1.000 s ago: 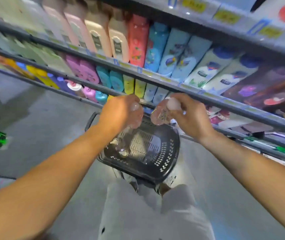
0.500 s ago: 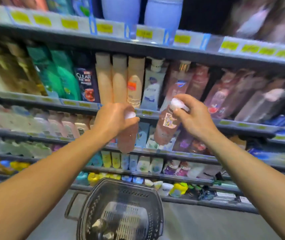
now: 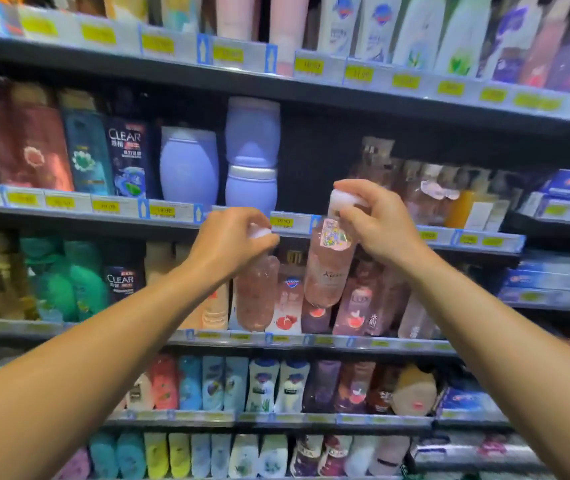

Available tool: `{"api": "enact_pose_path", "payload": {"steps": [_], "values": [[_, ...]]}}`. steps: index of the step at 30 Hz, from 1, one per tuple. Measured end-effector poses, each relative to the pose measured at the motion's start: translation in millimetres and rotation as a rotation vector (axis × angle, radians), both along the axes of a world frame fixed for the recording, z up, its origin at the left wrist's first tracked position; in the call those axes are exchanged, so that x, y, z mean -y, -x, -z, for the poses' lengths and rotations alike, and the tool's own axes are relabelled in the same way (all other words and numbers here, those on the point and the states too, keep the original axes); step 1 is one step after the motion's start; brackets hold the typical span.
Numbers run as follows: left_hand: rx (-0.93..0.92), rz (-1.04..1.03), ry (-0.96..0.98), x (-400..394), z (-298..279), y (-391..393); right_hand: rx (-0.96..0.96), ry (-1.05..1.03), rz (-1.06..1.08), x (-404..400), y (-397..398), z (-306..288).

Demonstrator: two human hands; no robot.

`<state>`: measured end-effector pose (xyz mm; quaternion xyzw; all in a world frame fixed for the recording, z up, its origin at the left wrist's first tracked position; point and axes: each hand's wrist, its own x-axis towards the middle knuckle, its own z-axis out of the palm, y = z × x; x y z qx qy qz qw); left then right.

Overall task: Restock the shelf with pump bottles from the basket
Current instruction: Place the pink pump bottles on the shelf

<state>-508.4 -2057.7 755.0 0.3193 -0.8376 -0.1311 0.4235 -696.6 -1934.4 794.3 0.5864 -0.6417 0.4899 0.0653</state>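
My left hand (image 3: 231, 239) grips the white pump top of a clear pink pump bottle (image 3: 256, 292), which hangs upright below it. My right hand (image 3: 373, 220) pinches the white pump of a second pink pump bottle (image 3: 327, 265) with a flowered label, held a little higher and to the right. Both bottles hang in front of the shelf edge (image 3: 294, 225) with its yellow price tags. Behind that edge is a dark gap (image 3: 314, 168) between purple bottles (image 3: 252, 150) and a row of similar pink pump bottles (image 3: 425, 192). The basket is out of view.
Shelves packed with shampoo and body-wash bottles fill the view above, below and to the left. Blue and white boxes (image 3: 567, 192) stand at the right. The upper shelf board (image 3: 311, 88) overhangs the gap.
Both hands have lifted the two pink bottles from over the basket up to the shelf with the purple bottles. The view tilted up and the basket dropped out of sight.
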Motion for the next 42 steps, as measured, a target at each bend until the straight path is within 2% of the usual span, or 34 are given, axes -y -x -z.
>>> {"api": "enact_pose_path", "payload": {"steps": [10,18,28,34,38,40,42], "values": [[-0.029,-0.049,0.007,8.8,-63.7,33.1,-0.004,0.267,-0.108,20.8,30.7,-86.8],[-0.056,-0.094,0.022,13.2,-72.0,48.8,-0.208,0.287,-0.174,57.8,46.5,-78.4],[-0.016,-0.143,0.025,29.1,-66.1,56.6,0.132,0.128,-0.178,118.4,66.3,-70.6],[-0.01,-0.145,-0.031,36.9,-65.1,59.5,0.255,0.018,-0.142,138.1,71.3,-77.7],[-0.004,-0.138,-0.021,39.8,-64.5,60.3,0.263,0.103,-0.12,137.3,64.0,-67.7],[0.001,-0.128,-0.028,41.7,-63.5,58.5,0.307,0.199,-0.043,130.1,62.9,-46.4],[0.008,-0.122,-0.037,43.6,-62.3,56.6,0.244,0.263,0.052,123.2,59.3,-19.1]]}}
